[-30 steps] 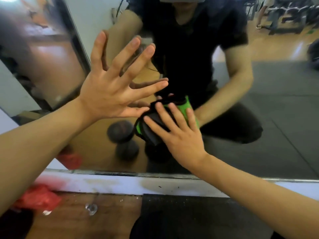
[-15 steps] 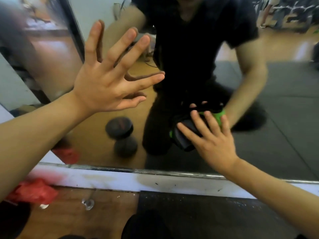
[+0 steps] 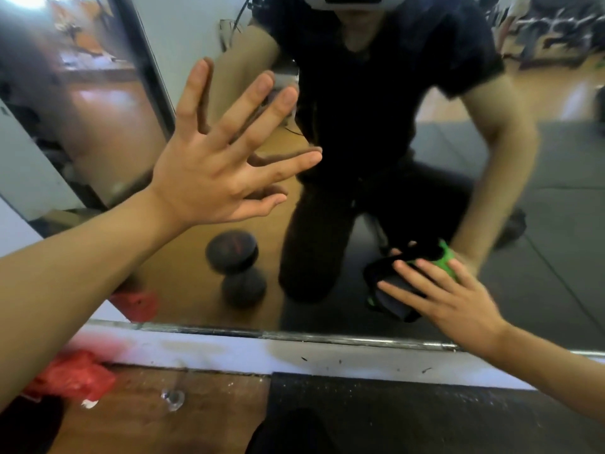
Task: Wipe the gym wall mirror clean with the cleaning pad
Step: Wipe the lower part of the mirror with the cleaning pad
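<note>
The left hand (image 3: 209,178) is pressed flat with fingers spread against the mirror (image 3: 540,224), while the right hand (image 3: 448,299), fingers straight, presses the green-and-black cleaning pad (image 3: 402,286) onto the glass near the mirror's bottom edge, a red bag (image 3: 72,375) lying on the floor below the left forearm.

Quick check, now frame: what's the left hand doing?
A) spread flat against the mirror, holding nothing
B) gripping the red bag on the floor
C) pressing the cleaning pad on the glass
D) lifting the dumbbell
A: the left hand is spread flat on the mirror with straight fingers and nothing in it, its reflection meeting the fingertips, while the right hand presses the cleaning pad lower on the glass.
</note>
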Demonstrator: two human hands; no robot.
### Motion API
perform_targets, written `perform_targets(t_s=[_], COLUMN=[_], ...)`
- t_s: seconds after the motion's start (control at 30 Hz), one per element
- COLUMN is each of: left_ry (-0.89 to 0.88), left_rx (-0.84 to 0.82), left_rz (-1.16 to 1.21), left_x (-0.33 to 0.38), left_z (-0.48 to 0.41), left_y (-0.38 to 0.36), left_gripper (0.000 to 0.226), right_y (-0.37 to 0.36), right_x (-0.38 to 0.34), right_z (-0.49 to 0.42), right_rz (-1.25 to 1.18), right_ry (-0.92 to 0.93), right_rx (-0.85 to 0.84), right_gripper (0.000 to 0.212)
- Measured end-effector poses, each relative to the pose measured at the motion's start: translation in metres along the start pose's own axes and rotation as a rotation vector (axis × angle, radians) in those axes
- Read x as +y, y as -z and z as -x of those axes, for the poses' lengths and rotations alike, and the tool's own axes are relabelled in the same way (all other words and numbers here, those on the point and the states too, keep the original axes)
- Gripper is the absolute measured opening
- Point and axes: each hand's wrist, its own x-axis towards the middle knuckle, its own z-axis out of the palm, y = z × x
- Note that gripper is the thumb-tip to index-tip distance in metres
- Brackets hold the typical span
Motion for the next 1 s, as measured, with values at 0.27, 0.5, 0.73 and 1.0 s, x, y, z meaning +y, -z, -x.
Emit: perform_targets(t_s=[0.27,0.5,0.73,1.0], left_ry=[-0.007,0.008,-0.016,0.009], left_rx=[-0.019,-0.004,0.011,0.019], left_rz=[0.011,0.003,-0.023,-0.027], left_x=[-0.001,0.0,-0.001,0.0], left_z=[-0.001,-0.002,-0.002,-0.001], left_y=[0.002,0.002,0.001,0.001], left_gripper=[0.076,0.074,0.076,0.079], right_y=[0.014,-0.01,-0.004,-0.05], right_x=[-0.078,-0.013,-0.121,-0.057], right_z=[-0.112,0.007,-0.11,0.008], right_rz=[-0.109,0.0,-0.166,0.01], right_ry=[0.065,0.044,0.048,0.271], right_rx=[0.048,-0.027,0.008,-0.117], right_gripper=[0.095,0.094,0.099,0.093])
